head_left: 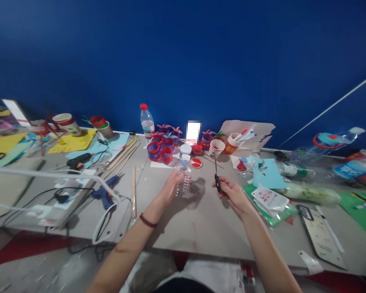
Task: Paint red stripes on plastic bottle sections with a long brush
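A clear ribbed plastic bottle [184, 183] stands near the middle of the table, and the fingers of my left hand [171, 185] are wrapped round its left side. My right hand [230, 193] grips the black handles of a pair of scissors [217, 183], whose blades point up and away from me. Bottle and scissors are apart. Behind the bottle are a white-lidded jar [186, 150], a red and white disc [197, 163] and several red and blue rings [166, 154].
Left on the table [201, 232] are a blue glue gun [105, 193], wooden sticks [133, 191] and a power strip [64, 203] with cables. On the right lie a phone [320, 236], plastic bottles and green sheets [361, 211]. Paper cups [232, 143] stand at the back.
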A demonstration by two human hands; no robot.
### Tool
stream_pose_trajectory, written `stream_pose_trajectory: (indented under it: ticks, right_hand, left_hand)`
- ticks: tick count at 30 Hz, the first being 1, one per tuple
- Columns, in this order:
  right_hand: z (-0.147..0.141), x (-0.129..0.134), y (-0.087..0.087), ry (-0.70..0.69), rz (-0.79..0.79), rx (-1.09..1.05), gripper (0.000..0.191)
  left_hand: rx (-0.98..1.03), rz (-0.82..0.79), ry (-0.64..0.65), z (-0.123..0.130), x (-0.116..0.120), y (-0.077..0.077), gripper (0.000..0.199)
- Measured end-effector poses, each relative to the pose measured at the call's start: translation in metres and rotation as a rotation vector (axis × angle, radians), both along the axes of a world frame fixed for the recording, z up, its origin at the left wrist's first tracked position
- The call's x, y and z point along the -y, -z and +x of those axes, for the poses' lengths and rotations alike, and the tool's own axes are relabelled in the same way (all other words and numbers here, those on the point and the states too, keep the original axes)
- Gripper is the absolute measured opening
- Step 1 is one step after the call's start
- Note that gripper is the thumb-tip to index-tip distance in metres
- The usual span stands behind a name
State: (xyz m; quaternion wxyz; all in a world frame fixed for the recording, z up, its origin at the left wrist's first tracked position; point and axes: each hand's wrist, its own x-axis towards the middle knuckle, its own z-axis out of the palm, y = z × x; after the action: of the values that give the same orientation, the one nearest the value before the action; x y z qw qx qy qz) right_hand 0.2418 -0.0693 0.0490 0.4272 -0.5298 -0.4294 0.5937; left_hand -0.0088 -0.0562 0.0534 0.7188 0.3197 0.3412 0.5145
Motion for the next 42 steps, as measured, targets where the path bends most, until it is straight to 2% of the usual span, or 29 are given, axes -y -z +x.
stream_pose_trajectory:
  ticks: [4, 8, 12, 16, 19, 22, 25, 31, 35, 42]
  right_hand:
    - [-0.012, -0.007, -0.015, -0.066, 0.024, -0.076, 0.049]
    - [-0.02, -0.015, -0.015, -0.145, 0.09, 0.022, 0.049]
    - [-0.024, -0.015, -0.009, -0.263, 0.064, 0.062, 0.052]
    - [-0.025, -0.011, -0.006, -0.321, -0.024, 0.11, 0.054]
    - [-0.021, -0.01, -0.003, -0.3, 0.021, 0.187, 0.05]
    - [-0.016, -0.009, 0.002, -0.312, 0.074, 0.254, 0.047]
    - [-0.015, -0.006, 0.005, -0.348, 0.083, 0.275, 0.044]
    - [-0.015, -0.004, 0.003, -0.386, -0.026, 0.338, 0.039]
    - [-0.013, -0.008, 0.005, -0.424, -0.007, 0.375, 0.045]
    - [-0.009, -0.01, 0.007, -0.442, 0.04, 0.396, 0.044]
  left_hand:
    - [-0.074, -0.043, -0.038, 0.0, 0.002, -0.02, 0.058]
    - [-0.125, -0.078, -0.048, -0.001, -0.005, -0.026, 0.044]
    - [-0.188, -0.073, -0.039, 0.0, -0.023, -0.017, 0.041]
    - [-0.21, 0.026, 0.027, -0.003, -0.036, 0.004, 0.043]
    - [-0.197, 0.035, 0.058, -0.008, -0.038, 0.019, 0.043]
    - [-0.161, 0.051, 0.108, -0.011, -0.037, 0.027, 0.045]
    - [-0.144, 0.066, 0.154, -0.012, -0.036, 0.029, 0.05]
    - [-0.106, 0.086, 0.228, -0.011, -0.033, 0.028, 0.051]
    - [-0.107, 0.017, 0.252, -0.015, -0.034, 0.03, 0.051]
    - [-0.084, -0.061, 0.277, -0.019, -0.034, 0.028, 0.045]
